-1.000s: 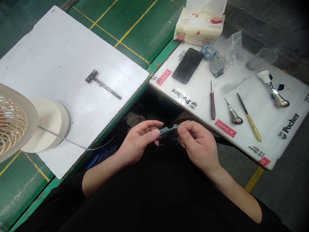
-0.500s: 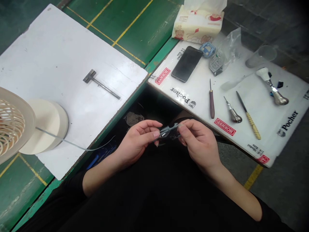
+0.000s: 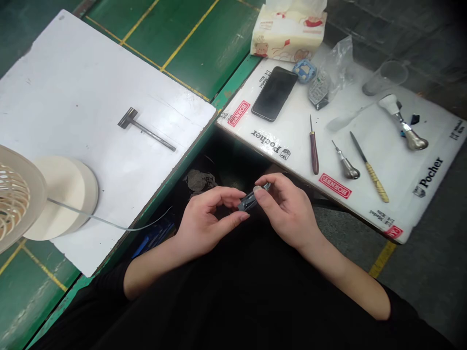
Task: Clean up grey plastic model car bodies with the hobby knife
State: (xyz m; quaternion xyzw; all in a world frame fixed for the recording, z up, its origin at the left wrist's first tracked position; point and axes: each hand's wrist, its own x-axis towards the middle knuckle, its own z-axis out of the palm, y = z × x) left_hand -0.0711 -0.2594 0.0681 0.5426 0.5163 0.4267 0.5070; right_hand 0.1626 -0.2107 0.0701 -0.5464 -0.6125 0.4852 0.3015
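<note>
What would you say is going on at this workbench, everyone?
A person holds a small dark metal piece between the fingers of their left hand and right hand, above their lap. To the right, a white board carries a phone, an awl and a yellow-handled file.

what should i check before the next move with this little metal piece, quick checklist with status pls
1. Grip: ok. The small dark metal part is pinched between the fingers of the left hand and right hand.
2. Part's condition: cannot tell. It is small and partly hidden by the fingers.
3. Tools: ok. The brown-handled awl and yellow-handled file lie apart on the white Pocher mat.
4. Thin cord: ok. It appears to stop short of the left hand.
5. Phone: ok. It lies away from the tools.
</note>
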